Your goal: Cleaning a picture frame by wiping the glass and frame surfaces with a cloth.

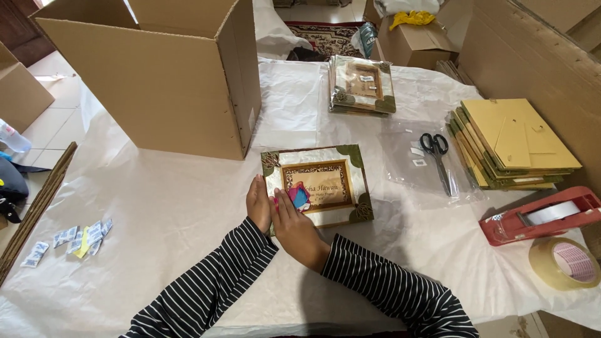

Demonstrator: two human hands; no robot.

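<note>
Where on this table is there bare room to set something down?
Free: the stretch between the sachets and the picture frame, in front of the cardboard box. Crowded: the right side, with scissors, backing boards, tape dispenser.

One cam only, head-worn, looking down and fwd over the tabletop [188, 206] from the person's near edge. Close range: sleeved forearms enter from the bottom of frame, the open cardboard box [156, 81] sits beyond them, upper left. No 2nd view, so no shared area.
</note>
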